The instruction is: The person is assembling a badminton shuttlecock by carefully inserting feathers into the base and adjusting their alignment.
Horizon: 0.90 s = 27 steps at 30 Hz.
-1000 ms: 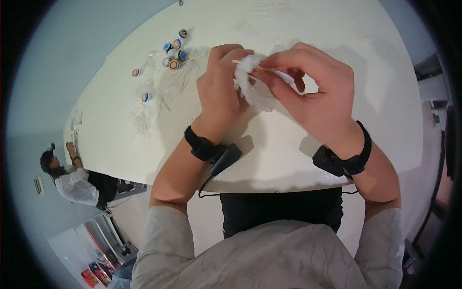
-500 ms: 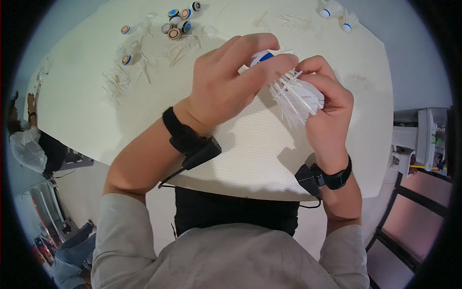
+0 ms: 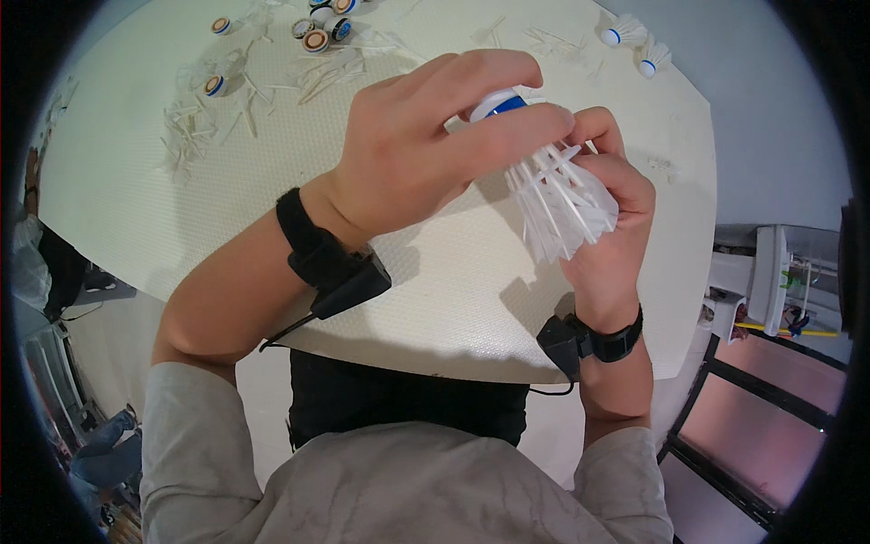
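Note:
A white feather shuttlecock (image 3: 562, 213) with a blue band is held over the table, its feathers angled down toward me and to the right. The thumb and fingers of my left hand (image 3: 403, 150) are closed around its rounded base. My right hand (image 3: 612, 195) is curled against the far right side of the feathers, fingers pinched at the quills near the base. What lies between those right fingertips is mostly hidden. Some quills stand out unevenly from the skirt.
Several loose shuttlecock bases (image 3: 315, 40) sit at the far left among broken quills (image 3: 186, 136). Two whole shuttlecocks (image 3: 625, 32) lie at the far right of the white table (image 3: 453, 299). Beyond its right side stands a black-framed rack (image 3: 725, 417).
The view has shifted, so the table's things appear further left. Both hands keep hold of the shuttlecock, whose feathers are turned slightly more into sight.

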Motion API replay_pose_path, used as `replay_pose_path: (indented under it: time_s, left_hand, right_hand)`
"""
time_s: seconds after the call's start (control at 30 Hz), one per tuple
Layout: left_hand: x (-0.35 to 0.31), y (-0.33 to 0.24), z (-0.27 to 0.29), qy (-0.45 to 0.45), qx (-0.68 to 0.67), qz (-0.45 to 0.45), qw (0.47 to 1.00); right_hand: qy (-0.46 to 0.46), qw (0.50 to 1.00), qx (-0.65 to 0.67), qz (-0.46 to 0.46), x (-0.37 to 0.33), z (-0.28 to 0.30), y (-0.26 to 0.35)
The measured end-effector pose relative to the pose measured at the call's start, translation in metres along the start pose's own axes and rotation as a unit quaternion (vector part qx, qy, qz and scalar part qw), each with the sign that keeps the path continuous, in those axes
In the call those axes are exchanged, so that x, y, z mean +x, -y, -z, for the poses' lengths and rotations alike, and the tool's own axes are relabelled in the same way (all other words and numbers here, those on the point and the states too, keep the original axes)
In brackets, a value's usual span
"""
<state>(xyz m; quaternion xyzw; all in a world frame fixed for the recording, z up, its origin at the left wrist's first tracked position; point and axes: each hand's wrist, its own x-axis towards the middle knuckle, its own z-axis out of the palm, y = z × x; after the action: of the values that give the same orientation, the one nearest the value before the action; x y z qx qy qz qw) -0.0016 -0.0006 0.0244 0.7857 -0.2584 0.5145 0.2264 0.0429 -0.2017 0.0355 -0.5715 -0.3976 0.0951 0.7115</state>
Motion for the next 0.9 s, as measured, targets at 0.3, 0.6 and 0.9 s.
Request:
replay_pose_path:
  time_s: [0.3, 0.6, 0.9]
  left_hand:
    - [-0.001, -0.001, 0.002, 0.001, 0.001, 0.033, 0.999]
    - [-0.006, 0.001, 0.001, 0.018, 0.021, 0.059, 0.998]
    - [-0.003, -0.002, 0.004, -0.002, 0.039, 0.082, 0.996]
  right_hand:
    - [-0.002, 0.999, 0.047, 0.003, 0.003, 0.001, 0.008]
    - [-0.005, 0.996, 0.050, 0.068, 0.004, 0.010, 0.011]
    - [0.007, 0.993, -0.081, 0.086, 0.005, 0.012, 0.014]
